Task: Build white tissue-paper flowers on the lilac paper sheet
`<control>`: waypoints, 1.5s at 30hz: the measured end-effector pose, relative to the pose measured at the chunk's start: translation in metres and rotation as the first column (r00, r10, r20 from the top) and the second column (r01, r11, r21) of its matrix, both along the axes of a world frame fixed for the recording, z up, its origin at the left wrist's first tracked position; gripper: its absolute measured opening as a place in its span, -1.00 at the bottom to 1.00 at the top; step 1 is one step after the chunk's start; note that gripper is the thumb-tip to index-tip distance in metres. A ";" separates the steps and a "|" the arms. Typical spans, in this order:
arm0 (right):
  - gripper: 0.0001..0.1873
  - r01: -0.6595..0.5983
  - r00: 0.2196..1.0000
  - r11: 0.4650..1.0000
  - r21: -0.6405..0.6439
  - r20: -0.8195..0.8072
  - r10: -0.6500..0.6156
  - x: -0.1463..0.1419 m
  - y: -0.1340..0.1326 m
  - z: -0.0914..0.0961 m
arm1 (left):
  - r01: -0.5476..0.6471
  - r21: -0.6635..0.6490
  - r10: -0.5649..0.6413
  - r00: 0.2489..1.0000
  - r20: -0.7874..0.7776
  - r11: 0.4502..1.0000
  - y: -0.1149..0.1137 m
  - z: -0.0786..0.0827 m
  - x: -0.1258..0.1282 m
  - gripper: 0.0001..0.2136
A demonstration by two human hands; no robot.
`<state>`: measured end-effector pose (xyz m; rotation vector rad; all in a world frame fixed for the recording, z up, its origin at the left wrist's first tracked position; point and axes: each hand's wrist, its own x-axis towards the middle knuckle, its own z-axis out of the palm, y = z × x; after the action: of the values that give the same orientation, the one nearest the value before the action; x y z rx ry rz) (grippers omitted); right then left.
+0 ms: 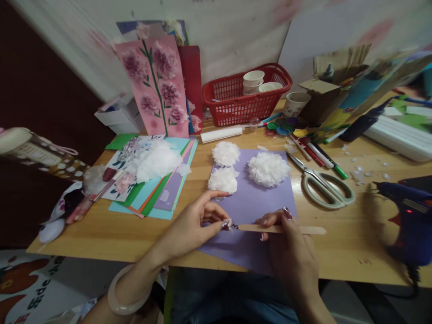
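Observation:
My right hand (286,238) grips a flat wooden craft stick (313,230), its dark-tipped end pointing left. Between the thumb and fingers of my left hand (202,218) is a small crumpled piece of white tissue paper (228,223), right at the stick's tip. Both hands are over a purple sheet of card (256,202). Three white tissue-paper flowers lie on or at the card's edges: one at upper left (226,154), one below it (223,180) close to my left fingers, and a larger one at right (268,168).
Grey-handled scissors (329,189) and a blue glue gun (410,216) with a red light lie to the right. A red basket (243,108) with paper cups stands at the back. Left are coloured papers (162,204) under loose white tissue (158,159), and a pink flower picture (157,85) leans upright.

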<state>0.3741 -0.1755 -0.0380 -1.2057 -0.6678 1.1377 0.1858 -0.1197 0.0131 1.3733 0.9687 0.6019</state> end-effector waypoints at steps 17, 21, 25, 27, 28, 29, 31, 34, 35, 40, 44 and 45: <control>-0.58 0.044 0.999 0.999 -0.011 0.030 -0.043 -0.007 -0.002 0.014 | -0.041 -0.075 0.041 0.999 -0.006 0.996 -0.001 0.006 0.002 -0.54; -0.57 0.050 0.999 0.999 0.014 0.004 -0.050 -0.004 -0.001 0.011 | -0.075 -0.056 0.074 0.997 -0.019 0.996 -0.002 0.006 0.000 -0.58; -0.57 0.057 0.998 0.998 0.036 -0.016 -0.056 -0.003 0.001 0.006 | -0.191 0.074 0.198 0.976 -0.092 0.979 0.001 0.008 -0.003 -0.62; -0.57 0.064 0.998 0.997 0.033 -0.028 -0.063 -0.004 0.000 0.007 | -0.256 0.151 0.275 0.954 -0.122 0.955 0.005 0.009 -0.002 -0.63; -0.57 0.069 0.997 0.997 0.024 -0.033 -0.068 -0.005 0.000 0.008 | -0.275 0.181 0.300 0.945 -0.130 0.944 0.007 0.008 -0.001 -0.63; -0.57 0.074 0.997 0.997 0.013 -0.038 -0.074 -0.006 -0.001 0.009 | -0.285 0.204 0.315 0.939 -0.135 0.937 0.009 0.008 0.001 -0.63; -0.57 0.073 0.996 0.997 -0.002 -0.046 -0.073 -0.007 -0.002 0.012 | -0.279 0.233 0.318 0.936 -0.148 0.932 0.014 0.005 0.006 -0.63; -0.56 0.043 0.998 0.999 0.012 -0.042 -0.043 -0.007 -0.002 0.015 | -0.252 0.296 0.313 0.932 -0.181 0.921 0.019 -0.001 0.014 -0.61; -0.55 0.032 0.999 0.999 0.023 -0.036 -0.031 -0.006 -0.001 0.016 | -0.240 0.335 0.317 0.927 -0.199 0.911 0.021 -0.003 0.016 -0.61; -0.55 0.031 0.999 0.998 0.048 0.025 -0.032 -0.005 0.000 0.018 | -0.191 0.539 0.399 0.867 -0.300 0.820 0.030 -0.008 0.021 -0.61; -0.56 0.015 0.999 0.998 0.058 0.031 -0.017 -0.005 0.000 0.017 | -0.199 0.604 0.460 0.831 -0.312 0.771 0.036 -0.009 0.021 -0.61; -0.57 0.014 0.999 0.998 0.059 0.029 -0.016 -0.005 0.000 0.017 | -0.202 0.608 0.466 0.828 -0.312 0.767 0.037 -0.010 0.021 -0.61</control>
<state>0.3688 -0.1757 -0.0211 -1.1774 -0.7090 1.0820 0.2069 -0.0828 0.0034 1.9265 1.5299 0.9196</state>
